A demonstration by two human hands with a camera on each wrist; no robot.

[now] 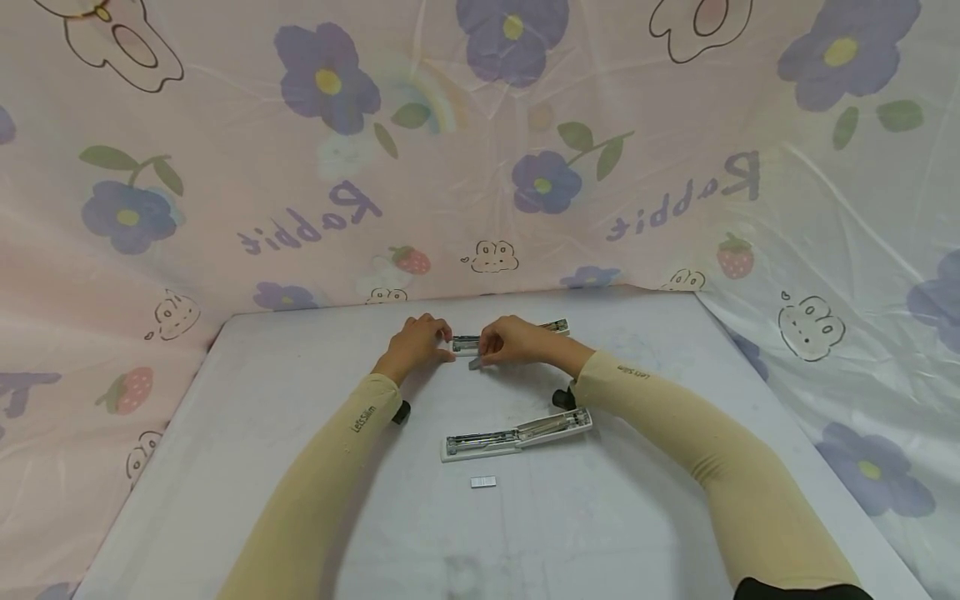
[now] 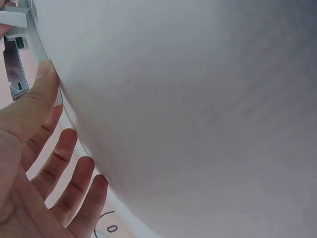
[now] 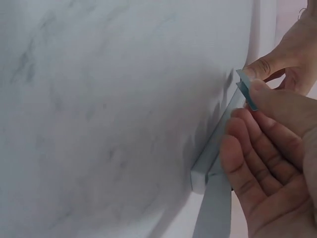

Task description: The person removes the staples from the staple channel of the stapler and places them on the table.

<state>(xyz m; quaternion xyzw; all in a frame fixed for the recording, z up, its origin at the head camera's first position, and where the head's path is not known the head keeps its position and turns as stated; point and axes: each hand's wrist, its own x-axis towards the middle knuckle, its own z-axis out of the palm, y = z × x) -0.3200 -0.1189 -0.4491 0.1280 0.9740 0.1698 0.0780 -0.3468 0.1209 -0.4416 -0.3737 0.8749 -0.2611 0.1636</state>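
The far stapler (image 1: 510, 336) lies left-right on the counter (image 1: 262, 400), far middle. The left hand (image 1: 415, 343) pinches its left end; the right hand (image 1: 512, 342) pinches a staple strip (image 3: 246, 89) above it.

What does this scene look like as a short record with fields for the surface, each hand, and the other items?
surface: white table, floral cloth behind it
far stapler: lies open at the table's far side, between both hands
left hand: holds the far stapler's left end
right hand: pinches a staple strip at the far stapler
near stapler: lies open, untouched
loose staples: small strip in front of the near stapler
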